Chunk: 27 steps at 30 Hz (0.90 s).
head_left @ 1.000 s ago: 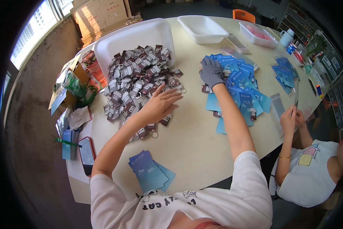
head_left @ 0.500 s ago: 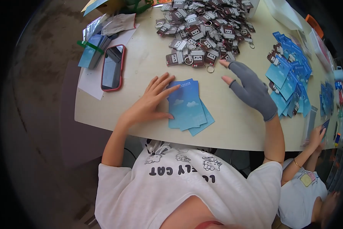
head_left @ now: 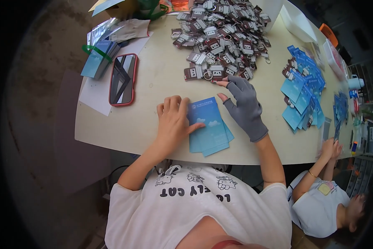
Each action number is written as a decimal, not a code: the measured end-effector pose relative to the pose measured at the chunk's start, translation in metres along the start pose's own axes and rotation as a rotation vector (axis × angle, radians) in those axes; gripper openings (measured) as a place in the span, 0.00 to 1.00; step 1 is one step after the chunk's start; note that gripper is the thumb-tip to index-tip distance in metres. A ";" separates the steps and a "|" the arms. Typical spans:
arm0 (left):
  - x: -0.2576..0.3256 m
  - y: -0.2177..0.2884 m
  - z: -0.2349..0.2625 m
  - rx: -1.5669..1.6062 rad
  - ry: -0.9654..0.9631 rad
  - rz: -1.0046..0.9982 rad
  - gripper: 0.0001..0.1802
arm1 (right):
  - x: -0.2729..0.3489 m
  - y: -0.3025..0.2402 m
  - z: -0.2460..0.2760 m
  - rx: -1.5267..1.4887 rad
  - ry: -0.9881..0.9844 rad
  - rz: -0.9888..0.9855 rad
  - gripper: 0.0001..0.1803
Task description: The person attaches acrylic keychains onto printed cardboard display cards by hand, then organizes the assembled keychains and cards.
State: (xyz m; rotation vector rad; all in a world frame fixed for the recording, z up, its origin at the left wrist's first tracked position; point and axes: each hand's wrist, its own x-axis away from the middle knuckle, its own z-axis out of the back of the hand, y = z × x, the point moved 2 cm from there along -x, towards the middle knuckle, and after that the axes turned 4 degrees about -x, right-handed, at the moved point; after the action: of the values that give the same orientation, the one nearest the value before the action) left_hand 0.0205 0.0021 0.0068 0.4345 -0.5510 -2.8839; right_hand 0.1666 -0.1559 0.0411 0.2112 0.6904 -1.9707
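Left hand [head_left: 173, 120] half-curled — on cards [head_left: 212, 135]

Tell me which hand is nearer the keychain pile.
Right. The gloved right hand has its fingers at the near edge of the keychain pile; the left hand is farther off, by the blue cards.

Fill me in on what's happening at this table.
A person has the left hand at a small stack of blue cards, its thumb over the top card. The gloved right hand is at the near edge of a heap of keychains, fingers and thumb apart. To the right lies a pile of blue cards with keychains among them. Farther right are a co-worker's hands; what they hold is unclear.
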 end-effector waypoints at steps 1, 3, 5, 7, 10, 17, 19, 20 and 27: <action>-0.002 0.001 -0.002 -0.002 0.002 0.005 0.36 | -0.014 0.008 -0.003 -0.003 -0.002 0.005 0.22; -0.004 0.000 -0.010 0.082 -0.044 0.011 0.36 | -0.034 0.019 -0.012 0.037 -0.079 0.081 0.19; -0.010 -0.003 -0.007 0.207 -0.086 0.048 0.34 | -0.042 0.030 -0.025 0.028 -0.070 0.100 0.16; -0.011 -0.008 -0.006 0.368 -0.007 0.102 0.30 | -0.042 0.033 -0.032 -0.011 -0.040 0.147 0.12; -0.016 -0.023 0.001 1.038 0.007 0.268 0.21 | -0.047 0.028 -0.021 -0.267 0.017 0.078 0.07; -0.043 -0.020 0.036 1.259 0.131 0.368 0.07 | -0.046 0.028 0.016 -0.732 0.027 -0.323 0.05; -0.041 -0.017 0.031 1.044 0.259 0.302 0.06 | -0.041 0.009 0.045 -0.750 -0.031 -0.334 0.04; -0.041 -0.013 0.030 0.831 0.379 0.235 0.04 | -0.038 -0.002 0.056 -0.718 -0.071 -0.228 0.05; -0.036 0.042 0.020 1.400 0.160 0.232 0.07 | -0.009 -0.040 0.024 -1.035 0.198 -0.483 0.04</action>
State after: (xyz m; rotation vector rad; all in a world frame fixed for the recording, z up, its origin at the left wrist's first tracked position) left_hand 0.0527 -0.0216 0.0501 0.6469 -2.2933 -1.7638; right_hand 0.1396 -0.1484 0.0798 -0.4351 1.9181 -1.7651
